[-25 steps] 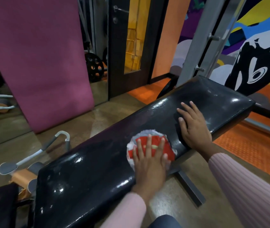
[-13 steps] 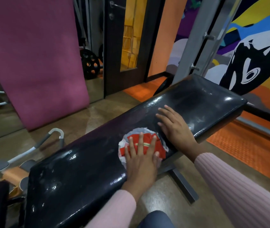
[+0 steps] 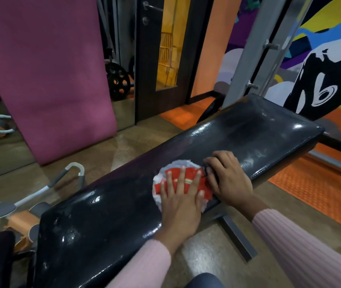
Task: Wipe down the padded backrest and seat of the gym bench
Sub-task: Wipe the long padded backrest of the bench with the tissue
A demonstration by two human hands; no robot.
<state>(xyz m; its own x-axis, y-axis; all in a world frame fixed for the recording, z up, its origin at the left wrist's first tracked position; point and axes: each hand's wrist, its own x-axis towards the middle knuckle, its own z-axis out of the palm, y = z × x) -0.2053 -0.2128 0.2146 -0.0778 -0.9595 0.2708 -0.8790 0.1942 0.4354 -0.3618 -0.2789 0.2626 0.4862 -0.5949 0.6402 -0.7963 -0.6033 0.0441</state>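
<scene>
While left hand [image 3: 179, 206] lay flat, fingers spread, pressing cloth [image 3: 188, 179] on bench pad [image 3: 107, 206], right hand [image 3: 231, 179] rested loosely curled, gripping nothing; even pressure, overlapping strokes advisable.

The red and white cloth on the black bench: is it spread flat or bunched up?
Spread flat. The red and white cloth lies under the open left hand, on the black padded bench.

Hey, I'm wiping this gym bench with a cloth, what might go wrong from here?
The cloth sits near the pad's front edge under your left hand; a stroke toward you may push it off the bench. Your right hand rests on the glossy pad, likely leaving fresh smudges there.
</scene>
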